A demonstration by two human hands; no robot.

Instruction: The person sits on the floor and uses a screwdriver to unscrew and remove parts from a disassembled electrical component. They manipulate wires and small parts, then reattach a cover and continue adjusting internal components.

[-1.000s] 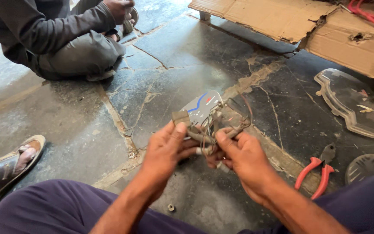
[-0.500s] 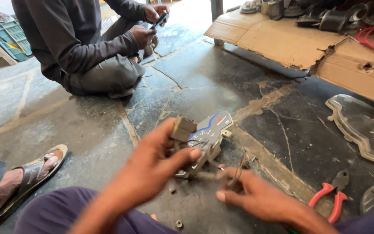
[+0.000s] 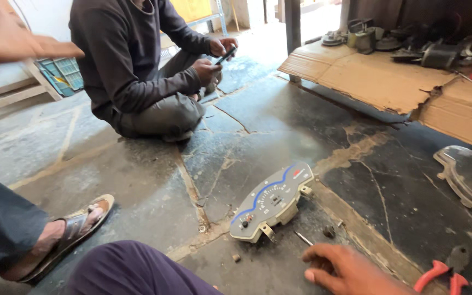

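Right hand (image 3: pixel 350 269), fingers loosely curled and holding nothing, rests at bottom centre near tiny screws (image 3: pixel 329 231) (easily scattered) beside the instrument cluster (image 3: pixel 271 201); left hand (image 3: pixel 6 38), blurred upper left, looks spread.

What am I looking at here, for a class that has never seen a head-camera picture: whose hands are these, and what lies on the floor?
The camera sits on a person's head, looking down. Their right hand rests low on the dark cracked stone floor, holding nothing visible. Their left hand is raised, blurred, at the top left; whether it holds anything is unclear. Between them lies a grey curved instrument panel with a blue arc, with small loose screws beside it. Red-handled pliers lie to the right. Another seated person in a dark sweater holds a phone.
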